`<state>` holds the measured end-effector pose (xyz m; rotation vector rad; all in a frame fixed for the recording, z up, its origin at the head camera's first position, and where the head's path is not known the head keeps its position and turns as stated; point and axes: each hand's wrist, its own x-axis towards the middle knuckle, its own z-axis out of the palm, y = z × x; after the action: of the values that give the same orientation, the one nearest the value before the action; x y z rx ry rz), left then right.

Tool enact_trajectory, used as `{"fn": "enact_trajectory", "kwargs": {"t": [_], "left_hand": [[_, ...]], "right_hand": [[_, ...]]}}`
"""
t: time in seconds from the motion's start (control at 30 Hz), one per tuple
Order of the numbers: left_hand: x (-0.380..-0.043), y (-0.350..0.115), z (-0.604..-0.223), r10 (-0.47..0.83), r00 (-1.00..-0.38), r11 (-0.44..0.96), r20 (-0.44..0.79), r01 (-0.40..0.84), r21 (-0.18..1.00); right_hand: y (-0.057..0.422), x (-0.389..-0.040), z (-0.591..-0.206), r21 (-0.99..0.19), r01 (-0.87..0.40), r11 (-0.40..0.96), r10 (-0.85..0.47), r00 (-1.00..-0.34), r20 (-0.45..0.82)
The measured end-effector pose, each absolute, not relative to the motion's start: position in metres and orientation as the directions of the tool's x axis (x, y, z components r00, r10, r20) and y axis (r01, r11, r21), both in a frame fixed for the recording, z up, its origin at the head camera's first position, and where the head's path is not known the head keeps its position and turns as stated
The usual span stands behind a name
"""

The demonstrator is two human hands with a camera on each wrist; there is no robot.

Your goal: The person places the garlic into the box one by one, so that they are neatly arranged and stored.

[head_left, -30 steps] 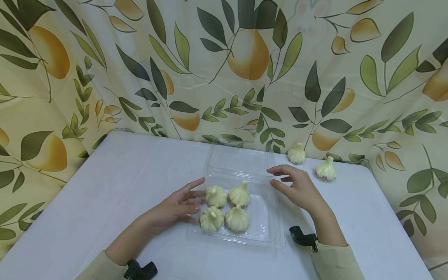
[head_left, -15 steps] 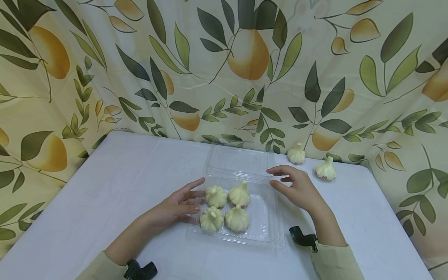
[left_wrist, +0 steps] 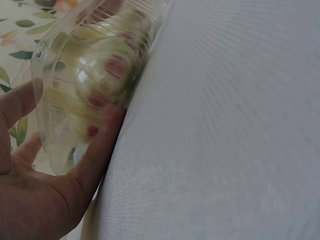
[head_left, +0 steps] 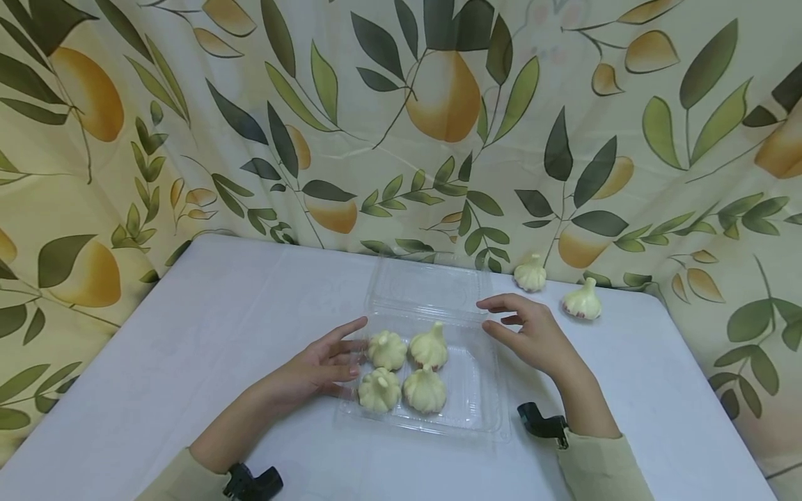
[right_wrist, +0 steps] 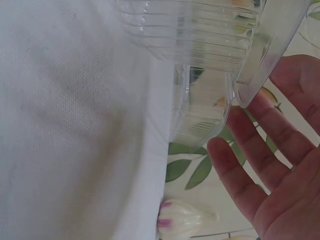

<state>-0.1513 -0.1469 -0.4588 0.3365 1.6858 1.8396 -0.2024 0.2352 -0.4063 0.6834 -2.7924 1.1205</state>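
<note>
A clear plastic clamshell box (head_left: 473, 390) lies on the table with its lid (head_left: 429, 287) folded back. Several garlic bulbs (head_left: 426, 391) sit in the left part of its base. My left hand (head_left: 316, 367) is at the box's left side, fingers spread along the wall; the left wrist view shows fingertips (left_wrist: 112, 117) against the plastic near the table. My right hand (head_left: 526, 332) is at the back right corner by the hinge, fingers slightly bent and holding nothing. In the right wrist view its fingers (right_wrist: 250, 145) reach toward the rim.
Two more garlic bulbs, one at the back edge (head_left: 530, 273) and one a little right of it (head_left: 583, 300), stand beyond my right hand. A white cloth (head_left: 250, 306) covers the table. Behind it hangs a fruit-and-leaf patterned curtain (head_left: 388, 174).
</note>
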Motion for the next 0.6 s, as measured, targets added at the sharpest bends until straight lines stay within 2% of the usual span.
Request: {"fn": "enact_trajectory", "kwargs": {"t": [0.27,0.43,0.6], "left_hand": [[-0.151,-0.147,-0.458,0.586,-0.781,-0.002,-0.215,-0.266,0.964],[-0.151,-0.147,-0.458,0.588,-0.78,0.003,-0.213,-0.262,0.965],[-0.151,-0.147,-0.458,0.587,-0.781,0.005,-0.214,-0.26,0.966]], "right_hand": [[0.239,-0.204,-0.406,-0.643,-0.4,0.653,-0.373,-0.909,0.186],[0.25,-0.207,-0.408,-0.648,-0.339,0.682,-0.276,-0.94,0.202],[0.258,-0.211,-0.415,-0.658,-0.236,0.715,-0.205,-0.971,0.126]]}}
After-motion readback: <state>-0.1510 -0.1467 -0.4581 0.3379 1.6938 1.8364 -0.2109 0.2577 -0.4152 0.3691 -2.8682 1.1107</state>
